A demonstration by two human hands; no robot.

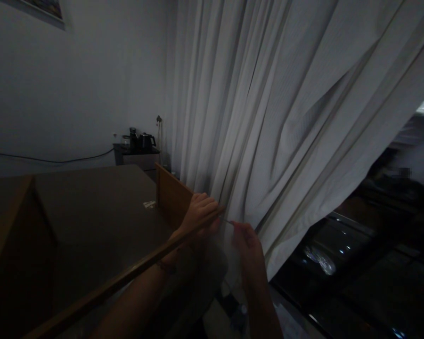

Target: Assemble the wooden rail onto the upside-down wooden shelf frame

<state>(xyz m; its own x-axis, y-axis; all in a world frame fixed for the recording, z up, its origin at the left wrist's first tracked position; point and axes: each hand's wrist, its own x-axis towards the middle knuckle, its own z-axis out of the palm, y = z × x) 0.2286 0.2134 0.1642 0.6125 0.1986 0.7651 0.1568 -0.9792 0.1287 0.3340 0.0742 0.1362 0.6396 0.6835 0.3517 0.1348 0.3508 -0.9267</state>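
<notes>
My left hand [199, 210] is closed over the far end of a long wooden board [141, 266], whose narrow edge runs from the lower left toward the curtain. To the right, my right hand [246, 237] pinches a thin metal rod [227, 220] between thumb and fingers. The rod points at the board's end, close to my left fingers; whether it enters the wood I cannot tell. A wooden panel [171, 190] stands upright just behind my left hand. Another wooden panel [12, 226] rises at the left. Dim light and blur hide the rod's exact kind.
A long pale curtain [240, 117] hangs close behind my hands. A dark flat surface [102, 207] spreads between the panels. On a small cabinet [140, 159] in the corner stands a black kettle [147, 141]. Dark glass [339, 245] with reflections lies at the right.
</notes>
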